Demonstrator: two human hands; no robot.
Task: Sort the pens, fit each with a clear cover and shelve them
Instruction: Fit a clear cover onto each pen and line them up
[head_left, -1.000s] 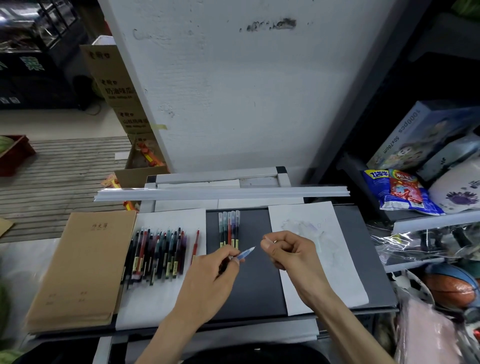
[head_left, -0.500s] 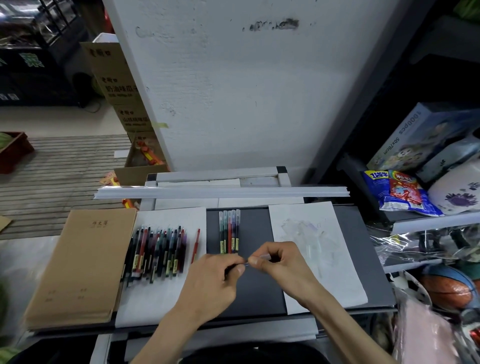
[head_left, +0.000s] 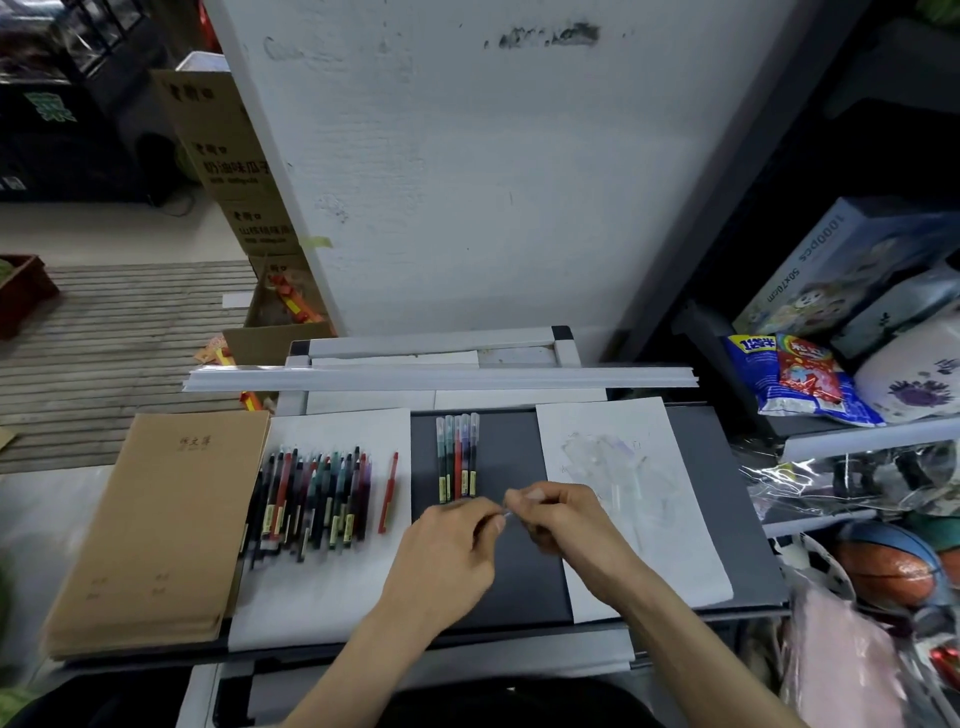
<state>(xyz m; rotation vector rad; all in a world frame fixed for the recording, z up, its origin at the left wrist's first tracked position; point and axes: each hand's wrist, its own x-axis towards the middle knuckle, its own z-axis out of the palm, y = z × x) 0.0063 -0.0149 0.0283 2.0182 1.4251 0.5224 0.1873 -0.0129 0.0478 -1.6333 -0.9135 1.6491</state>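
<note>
My left hand (head_left: 447, 551) grips a pen over the dark desk mat (head_left: 498, 582), its body mostly hidden in my fist. My right hand (head_left: 561, 514) pinches a clear cover (head_left: 508, 514) right at the pen's tip, and the two hands touch. Several covered pens (head_left: 457, 457) lie side by side on the mat just beyond my hands. A row of several uncovered coloured pens (head_left: 311, 499) lies on a white sheet (head_left: 332, 587) at left, with one red pen (head_left: 388, 491) apart. More clear covers (head_left: 608, 462) lie on the right white sheet (head_left: 670, 551).
A stack of brown notebooks (head_left: 156, 525) lies at the far left. A long white rail (head_left: 441, 378) crosses the back of the desk. Shelves at right hold a puzzle box (head_left: 841, 260), snack bags (head_left: 795, 379) and a basketball (head_left: 888, 566). A white panel (head_left: 467, 156) stands behind.
My hands were apart, the blue pen tip showing in the left. The right hand brought the clear cover to the tip; both hands now meet.
</note>
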